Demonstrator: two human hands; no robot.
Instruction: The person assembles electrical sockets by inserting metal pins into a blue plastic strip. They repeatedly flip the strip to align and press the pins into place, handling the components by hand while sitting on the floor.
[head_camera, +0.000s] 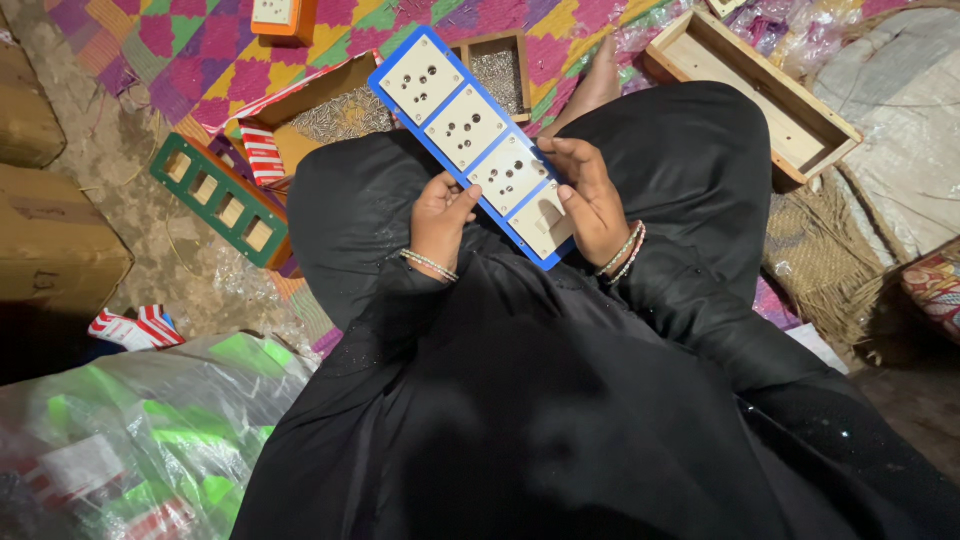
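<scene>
Item: blue switchboard frame (470, 135) with four cream socket plates, lying slantwise across my lap, far end over the patterned mat (200, 60).

Hidden or unclear: my black garment covers both forearms and legs; I cannot make out the small part under my right thumb. The orange frame (280, 15) at top is cut off by the edge.

Left hand (440, 220): curled narrow, pinching the frame's near left edge, thumb on top, wrist bent inward.

Right hand (592, 200): half open, fingers spread over the nearest plates, thumb pressing the lowest plate, holding the right edge.

Nearby: green frame (215, 200), tray of screws (500, 70), wooden box (750, 90).
</scene>
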